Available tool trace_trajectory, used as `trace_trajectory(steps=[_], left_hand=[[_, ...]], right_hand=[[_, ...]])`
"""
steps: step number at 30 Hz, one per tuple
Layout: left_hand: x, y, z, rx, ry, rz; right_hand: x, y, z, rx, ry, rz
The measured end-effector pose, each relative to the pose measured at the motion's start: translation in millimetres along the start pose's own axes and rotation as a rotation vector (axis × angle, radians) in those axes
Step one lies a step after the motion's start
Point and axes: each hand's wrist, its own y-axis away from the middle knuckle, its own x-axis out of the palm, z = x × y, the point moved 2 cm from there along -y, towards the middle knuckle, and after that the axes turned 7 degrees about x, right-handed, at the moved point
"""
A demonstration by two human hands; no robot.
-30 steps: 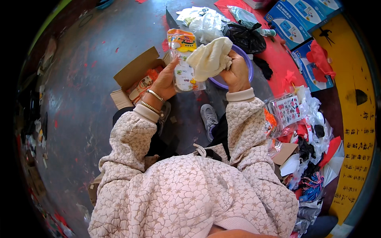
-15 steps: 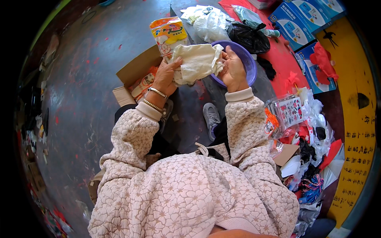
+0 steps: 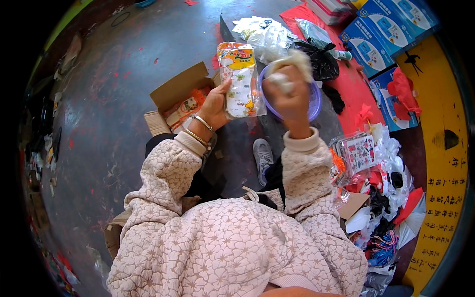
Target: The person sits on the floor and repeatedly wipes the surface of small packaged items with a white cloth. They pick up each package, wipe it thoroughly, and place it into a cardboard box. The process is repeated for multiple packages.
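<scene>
My left hand [image 3: 213, 106] is closed on a clear plastic packet [image 3: 240, 81], held upright. The packet has an orange-and-yellow top and white contents printed with small cartoon figures. Motion blurs my right hand [image 3: 289, 101], which is over the purple basin [image 3: 315, 96]. Bunched in it is a cream cloth [image 3: 296, 60], part of it sticking out above the fingers. A small whitish patch shows at those fingers, too smeared to name. Beside my left wrist stands an open cardboard box [image 3: 180, 84] with orange-and-white packets [image 3: 188, 108] in it.
Beyond the basin lie white plastic bags [image 3: 269, 37] and a black plastic bag [image 3: 321, 58]. Blue boxes [image 3: 366, 47] stand at the far right on a red sheet [image 3: 349, 99]. A heap of mixed packets and scraps [image 3: 381, 183] lies to my right. My shoe [image 3: 262, 156] is below the basin.
The cream cloth, held stretched between both hands before, is now bunched in my right hand, which has moved up and right. The packet in my left hand is now uncovered.
</scene>
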Motion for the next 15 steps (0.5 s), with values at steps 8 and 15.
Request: trace_trajectory(steps=[8,15], left_hand=[[-35,-4,-8,0.029,0.169,0.174],[-15,2,-6,0.043,0.027,0.083]], right_hand=[[55,45,8,-0.157,0.332,0.256],[52,25,-31,-0.045,0.275,0.108]])
